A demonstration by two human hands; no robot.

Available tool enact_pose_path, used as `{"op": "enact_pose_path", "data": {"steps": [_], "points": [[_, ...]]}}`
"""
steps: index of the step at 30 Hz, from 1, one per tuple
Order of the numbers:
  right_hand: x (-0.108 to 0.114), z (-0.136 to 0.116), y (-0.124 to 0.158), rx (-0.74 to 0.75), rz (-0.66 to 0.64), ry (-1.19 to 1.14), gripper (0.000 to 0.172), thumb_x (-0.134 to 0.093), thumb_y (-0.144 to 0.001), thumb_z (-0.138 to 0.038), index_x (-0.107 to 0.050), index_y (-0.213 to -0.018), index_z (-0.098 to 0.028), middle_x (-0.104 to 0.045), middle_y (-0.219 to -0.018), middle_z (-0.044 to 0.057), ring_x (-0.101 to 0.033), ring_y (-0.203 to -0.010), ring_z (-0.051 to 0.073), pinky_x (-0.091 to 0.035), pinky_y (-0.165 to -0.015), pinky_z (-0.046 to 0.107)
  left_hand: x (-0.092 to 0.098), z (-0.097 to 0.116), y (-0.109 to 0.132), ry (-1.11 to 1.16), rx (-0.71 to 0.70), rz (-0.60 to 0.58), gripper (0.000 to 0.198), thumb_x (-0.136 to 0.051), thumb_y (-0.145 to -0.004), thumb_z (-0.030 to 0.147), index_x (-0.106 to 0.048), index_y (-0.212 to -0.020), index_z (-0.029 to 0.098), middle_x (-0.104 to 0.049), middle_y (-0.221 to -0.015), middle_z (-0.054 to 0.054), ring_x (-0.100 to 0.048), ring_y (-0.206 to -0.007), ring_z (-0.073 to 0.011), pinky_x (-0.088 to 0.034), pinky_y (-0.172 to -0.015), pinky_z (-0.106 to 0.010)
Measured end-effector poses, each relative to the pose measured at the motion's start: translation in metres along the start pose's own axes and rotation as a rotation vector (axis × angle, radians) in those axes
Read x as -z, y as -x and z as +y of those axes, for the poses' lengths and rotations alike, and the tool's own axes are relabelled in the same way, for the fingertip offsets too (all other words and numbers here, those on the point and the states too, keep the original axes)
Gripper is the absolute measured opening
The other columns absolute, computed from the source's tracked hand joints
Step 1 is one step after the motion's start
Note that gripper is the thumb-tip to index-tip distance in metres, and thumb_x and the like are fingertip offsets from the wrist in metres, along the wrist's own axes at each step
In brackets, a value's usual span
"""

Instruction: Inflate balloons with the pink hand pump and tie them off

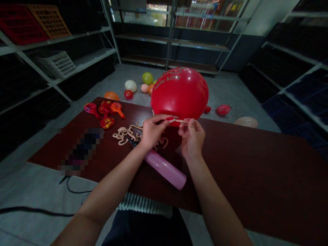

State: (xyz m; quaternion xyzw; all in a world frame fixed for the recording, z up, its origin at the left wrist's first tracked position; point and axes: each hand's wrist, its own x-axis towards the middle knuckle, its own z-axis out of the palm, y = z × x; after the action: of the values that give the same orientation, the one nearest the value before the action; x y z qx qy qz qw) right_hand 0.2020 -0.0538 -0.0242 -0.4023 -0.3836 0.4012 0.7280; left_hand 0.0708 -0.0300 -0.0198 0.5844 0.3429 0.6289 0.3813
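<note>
A large inflated red balloon (179, 94) with "hello kitty" printed on it is just beyond both hands, its neck turned toward me. My left hand (153, 130) pinches the red neck of the balloon. A thin pale string (181, 121) stretches from there to my right hand (192, 136), whose thumb and forefinger are closed on it. Under my left wrist lies a pink hand pump (166, 169) with a black nozzle end. Several curled beige strings (123, 135) are heaped to the left of my left hand, partly hidden by it.
Several uninflated balloons (107, 121) lie at the left of the dark table (243, 164). A blurred-out dark object (83, 150) is near the left edge. Small inflated balloons (130, 86) rest on the floor behind. Metal shelves (143, 39) with crates (61, 65) surround the table.
</note>
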Motion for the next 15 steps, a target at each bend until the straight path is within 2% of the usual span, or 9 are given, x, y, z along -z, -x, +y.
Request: {"op": "enact_pose_path", "data": {"steps": [3,5,9,11,15], "points": [[0.006,-0.005,-0.004,-0.002,0.017,-0.029,0.031,-0.067,-0.087,-0.056,-0.063,-0.082,-0.025,-0.063,-0.069,-0.003,-0.052,-0.056,0.009,-0.042,-0.05,0.024,0.0,-0.002,-0.004,0.083,0.087,0.056,0.013,-0.085,-0.08,0.031,-0.084,-0.088,0.021,-0.079,-0.091,-0.006,-0.074,-0.083,-0.0219,-0.06,-0.081,-0.034],[0.009,-0.009,-0.006,-0.015,-0.017,-0.045,0.031,-0.069,-0.085,-0.055,-0.063,-0.08,-0.025,-0.063,-0.067,-0.002,-0.054,-0.056,0.009,-0.044,-0.051,0.024,0.002,-0.004,-0.007,0.153,0.117,0.078,0.015,-0.087,-0.079,0.032,-0.083,-0.087,0.02,-0.079,-0.092,-0.007,-0.074,-0.086,-0.0217,-0.059,-0.084,-0.034],[0.01,-0.01,-0.005,-0.111,-0.265,0.109,0.03,-0.072,-0.083,-0.051,-0.066,-0.077,-0.023,-0.067,-0.068,-0.001,-0.061,-0.057,0.012,-0.051,-0.053,0.027,0.007,-0.005,-0.013,0.201,0.099,0.162,0.013,-0.086,-0.078,0.03,-0.083,-0.087,0.02,-0.079,-0.093,-0.006,-0.074,-0.088,-0.0194,-0.058,-0.086,-0.032],[0.008,-0.007,-0.002,-0.163,-0.343,0.217,0.03,-0.074,-0.08,-0.05,-0.066,-0.077,-0.022,-0.068,-0.069,0.0,-0.063,-0.057,0.013,-0.054,-0.055,0.028,0.009,-0.004,-0.014,0.183,0.086,0.185,0.01,-0.085,-0.079,0.027,-0.083,-0.087,0.021,-0.079,-0.094,-0.006,-0.074,-0.088,-0.019,-0.058,-0.087,-0.032],[0.007,0.003,0.003,-0.116,-0.294,0.412,0.031,-0.077,-0.077,-0.05,-0.062,-0.079,-0.023,-0.067,-0.071,-0.002,-0.063,-0.059,0.013,-0.054,-0.057,0.027,0.006,0.0,-0.01,0.163,0.106,0.16,0.011,-0.085,-0.079,0.027,-0.083,-0.088,0.02,-0.079,-0.094,-0.006,-0.074,-0.088,-0.0201,-0.058,-0.087,-0.033]]}}
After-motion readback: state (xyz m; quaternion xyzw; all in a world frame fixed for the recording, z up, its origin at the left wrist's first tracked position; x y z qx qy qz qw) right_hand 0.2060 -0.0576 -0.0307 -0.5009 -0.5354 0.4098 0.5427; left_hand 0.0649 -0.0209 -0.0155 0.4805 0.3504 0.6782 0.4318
